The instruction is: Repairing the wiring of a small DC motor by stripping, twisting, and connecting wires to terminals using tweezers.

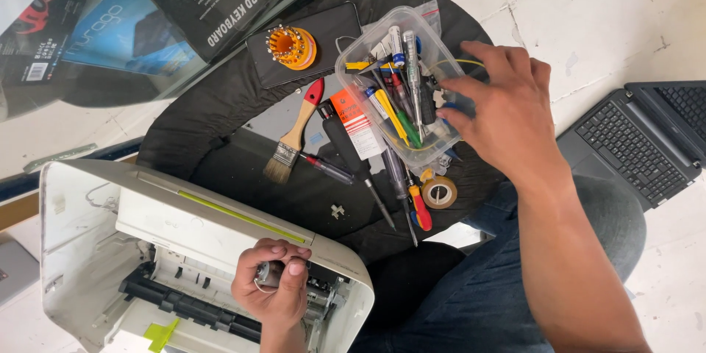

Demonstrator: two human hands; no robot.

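Note:
My right hand (500,107) reaches into a clear plastic box (360,55) full of several screwdrivers and small tools; its fingers are spread among the tool handles, gripping nothing that I can see. My left hand (273,287) is closed around a small grey metal part, held over the inside of an opened white printer (184,250) at the lower left. The box rests on a round black surface (213,103).
On the black surface lie a paintbrush (294,132) with a red-tipped wooden handle, a black phone (331,29) carrying an orange bit holder (290,45), loose screwdrivers (353,158) and a tape roll (440,193). A black laptop (647,140) lies open on the tiled floor at right. Boxes sit behind glass at top left.

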